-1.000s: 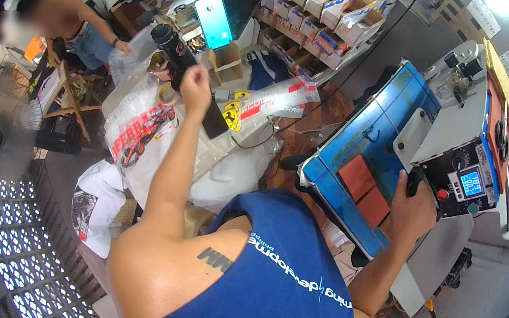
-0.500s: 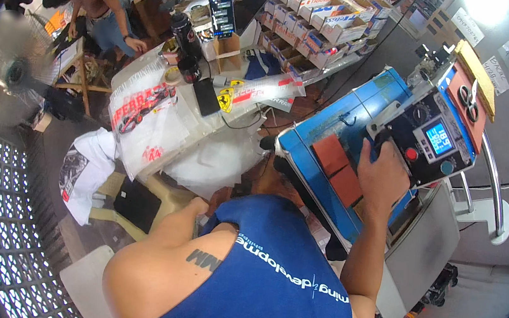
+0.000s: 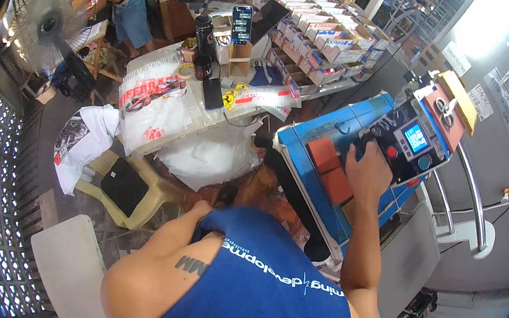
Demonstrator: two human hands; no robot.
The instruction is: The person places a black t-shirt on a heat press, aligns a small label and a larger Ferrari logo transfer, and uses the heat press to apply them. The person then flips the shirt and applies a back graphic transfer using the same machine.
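My right hand (image 3: pixel 369 170) is closed round a black handle (image 3: pixel 366 141) beside the control box (image 3: pixel 405 149) of a heat press. The box has a lit blue screen, a red button and a knob. Just left of that hand, two reddish-brown pads (image 3: pixel 331 168) lie on the blue top (image 3: pixel 309 127) of the unit. My left arm bends forward beside my body. At its end a small part of my left hand (image 3: pixel 202 207) shows by the blue shirt; its fingers are hidden.
Printed white shirts (image 3: pixel 159 106) in clear plastic cover the table ahead, with a phone (image 3: pixel 241 25) and a tumbler (image 3: pixel 204 35). Scissors (image 3: pixel 444 112) lie atop the press. A cream chair (image 3: pixel 152 191) and a fan (image 3: pixel 49 22) stand left. Another person (image 3: pixel 126 10) bends over behind.
The view has shifted, so the table and chair sit differently in the picture. My right hand keeps its hold on the handle. The other person's arm has drawn back from the table.
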